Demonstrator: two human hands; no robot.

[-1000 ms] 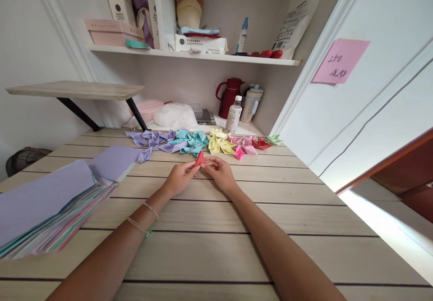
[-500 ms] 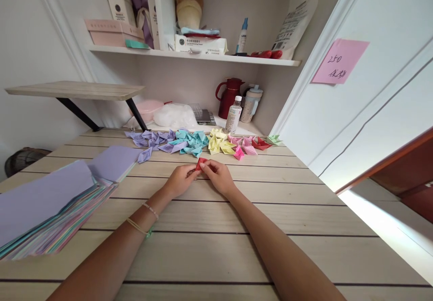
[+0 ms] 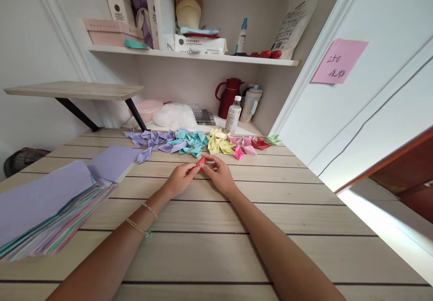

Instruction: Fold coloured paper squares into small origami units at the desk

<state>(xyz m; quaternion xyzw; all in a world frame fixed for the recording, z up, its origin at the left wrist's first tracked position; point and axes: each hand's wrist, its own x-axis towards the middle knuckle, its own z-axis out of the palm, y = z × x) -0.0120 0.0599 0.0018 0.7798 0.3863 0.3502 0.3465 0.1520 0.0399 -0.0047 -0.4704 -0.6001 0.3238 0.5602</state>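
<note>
Between my hands, just above the wooden table (image 3: 209, 251), is a small piece of folded red paper (image 3: 202, 161). My left hand (image 3: 180, 177) pinches its left side, fingers closed. From the right, my right hand (image 3: 219, 173) grips it too, its fingers curled round the far side. Fingers cover part of the paper. Beyond my hands lies a row of folded paper pieces: purple (image 3: 154, 139), turquoise (image 3: 193, 142), yellow (image 3: 219, 142), pink (image 3: 248, 147), red (image 3: 260, 143) and pale green (image 3: 274, 139).
A thick stack of coloured paper sheets (image 3: 43, 202) lies at the left, under a raised wooden shelf (image 3: 74, 89). Behind the row stand a clear bottle (image 3: 232, 115), a dark red jug (image 3: 230, 97) and a tumbler (image 3: 251, 103). A pink note (image 3: 339, 61) sticks to the right wall.
The red paper has turned between my fingers and now shows a pointed tip upward. My right fingers have shifted to its far side; both arms stay nearly in place.
</note>
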